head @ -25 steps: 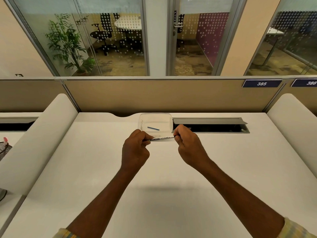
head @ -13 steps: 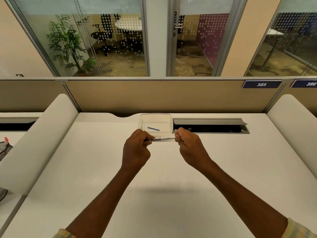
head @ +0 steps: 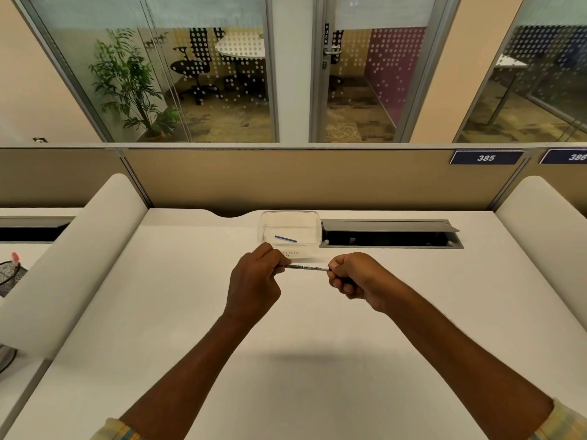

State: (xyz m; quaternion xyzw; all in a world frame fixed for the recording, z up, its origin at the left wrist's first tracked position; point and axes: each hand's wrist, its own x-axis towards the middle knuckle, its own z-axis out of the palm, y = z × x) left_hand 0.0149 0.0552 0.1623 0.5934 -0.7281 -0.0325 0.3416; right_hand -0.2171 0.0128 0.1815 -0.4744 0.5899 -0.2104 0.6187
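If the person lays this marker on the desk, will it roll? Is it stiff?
It would probably roll: the marker looks round and slim, the desk smooth. It seems stiff, spanning straight between the left hand and right hand.

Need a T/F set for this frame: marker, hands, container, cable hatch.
1. The left hand and right hand each grip one end of the marker. True.
2. A blue stick lies in the clear container. True.
3. The marker lies in the clear container too. False: the hands hold it outside the container, nearer the person.
4. The cable hatch is closed. False: the cable hatch has its flap open.
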